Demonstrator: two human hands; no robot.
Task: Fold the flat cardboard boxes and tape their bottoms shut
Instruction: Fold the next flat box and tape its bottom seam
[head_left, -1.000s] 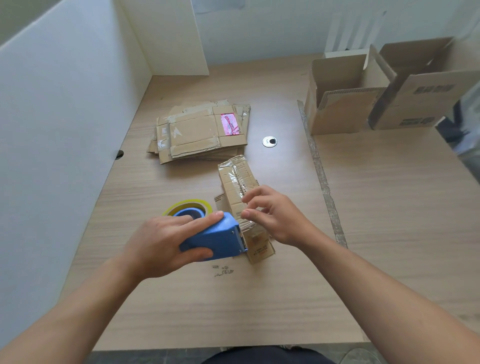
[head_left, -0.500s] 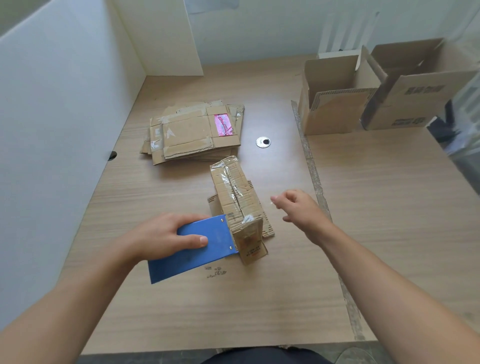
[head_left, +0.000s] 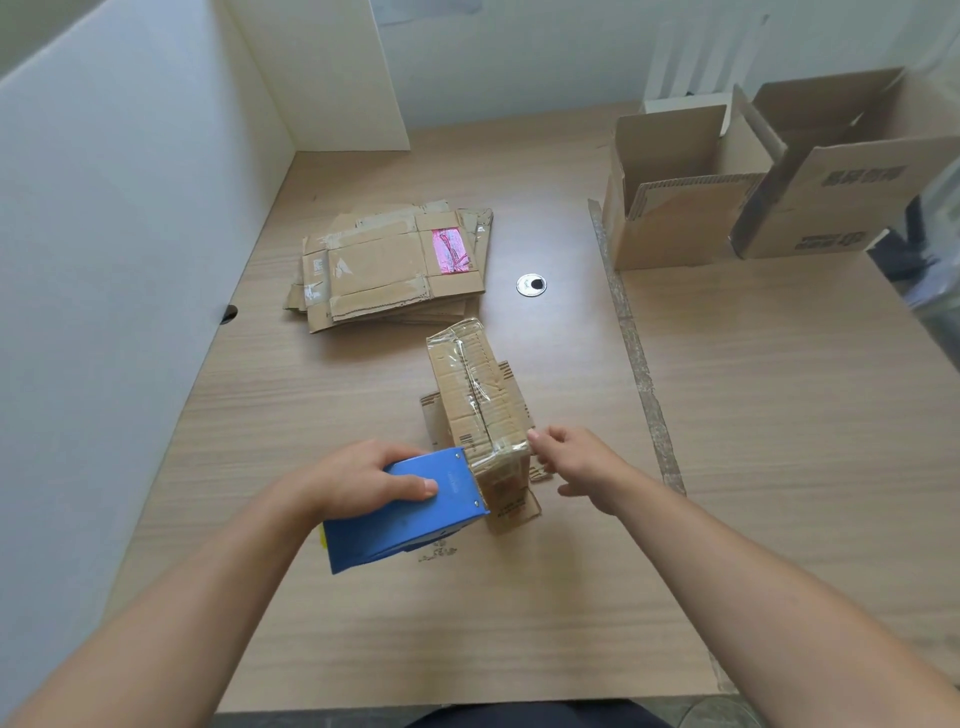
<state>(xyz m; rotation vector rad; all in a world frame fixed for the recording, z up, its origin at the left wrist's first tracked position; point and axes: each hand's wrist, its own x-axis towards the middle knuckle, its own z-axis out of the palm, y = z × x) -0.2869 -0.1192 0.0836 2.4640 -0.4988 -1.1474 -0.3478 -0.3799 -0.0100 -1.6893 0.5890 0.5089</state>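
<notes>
Right hand (head_left: 576, 462) back touching box (head_left: 480, 395) corner; left hand (head_left: 358, 483) grips dispenser (head_left: 415, 514).

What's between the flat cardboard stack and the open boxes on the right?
In the head view, a round silver grommet and a taped table seam lie between the flat cardboard stack and the open boxes.

Blue plastic tape dispenser (head_left: 410, 512); brown cardboard box (head_left: 480, 400), black barcode stripes; pink label (head_left: 451, 251) on flat brown cardboard stack (head_left: 374, 270), eleven o'clock.
</notes>
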